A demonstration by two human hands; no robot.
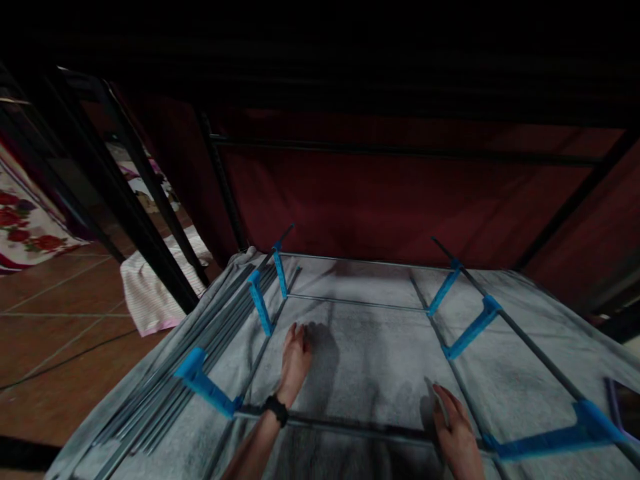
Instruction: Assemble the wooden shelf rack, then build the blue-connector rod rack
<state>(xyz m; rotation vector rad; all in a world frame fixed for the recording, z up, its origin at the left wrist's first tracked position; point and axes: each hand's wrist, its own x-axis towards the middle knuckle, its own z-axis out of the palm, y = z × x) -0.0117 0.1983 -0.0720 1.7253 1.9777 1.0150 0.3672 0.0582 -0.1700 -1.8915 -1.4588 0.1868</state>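
Note:
A frame of grey metal tubes joined by blue plastic brackets lies on a grey blanket (pixel 370 353). My left hand (pixel 297 357), with a black watch on the wrist, hovers over the blanket inside the frame. Its fingers are loosely bent and nothing shows in them. Below that wrist runs the near crossbar (pixel 350 427). At the lower right my right hand (pixel 455 430) is closed around a thin grey tube (pixel 436 393), seen nearly end-on. A blue bracket (pixel 555 437) is just right of this hand; another blue bracket (pixel 207 387) is at the frame's near left corner.
Several loose grey tubes (pixel 200 353) lie along the blanket's left side. Dark metal posts (pixel 135 200) and a dark red cloth (pixel 380 200) surround the surface. A striped cloth (pixel 155 293) hangs at left above the tiled floor (pixel 65 320). A dark flat object (pixel 627 407) is at the right edge.

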